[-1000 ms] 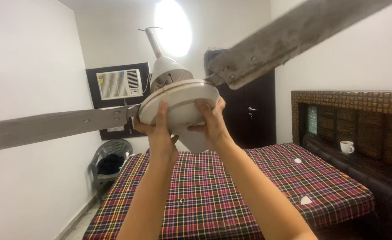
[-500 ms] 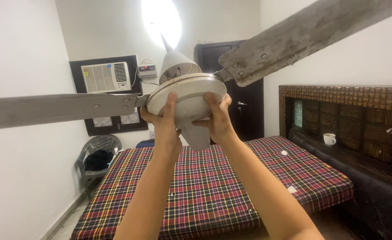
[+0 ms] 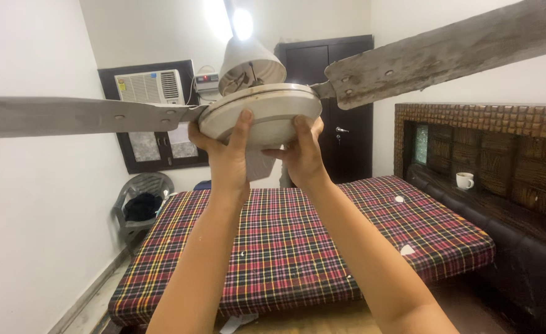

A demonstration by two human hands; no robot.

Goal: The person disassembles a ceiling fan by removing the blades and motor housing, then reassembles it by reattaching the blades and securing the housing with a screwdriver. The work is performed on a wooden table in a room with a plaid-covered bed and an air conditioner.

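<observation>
Both my arms reach up to a white ceiling fan's round motor housing (image 3: 267, 111). My left hand (image 3: 223, 151) cups its left underside, thumb over the rim. My right hand (image 3: 302, 154) grips the right underside, fingers on the rim. One dusty grey blade (image 3: 69, 115) runs out to the left. Another blade (image 3: 452, 49) stretches to the upper right. Above the housing sits a white canopy cup (image 3: 248, 62) on the down rod.
Below lies a bed with a red plaid sheet (image 3: 285, 247). A dark wooden headboard (image 3: 502, 161) with a white cup (image 3: 464, 180) is at the right. A grey plastic chair (image 3: 138, 201), a window air conditioner (image 3: 149, 86) and a dark door (image 3: 347, 124) stand behind.
The view has tilted, so the fan sits higher and nearer the ceiling light. Both hands stay clasped on the motor housing, and the blades have barely shifted.
</observation>
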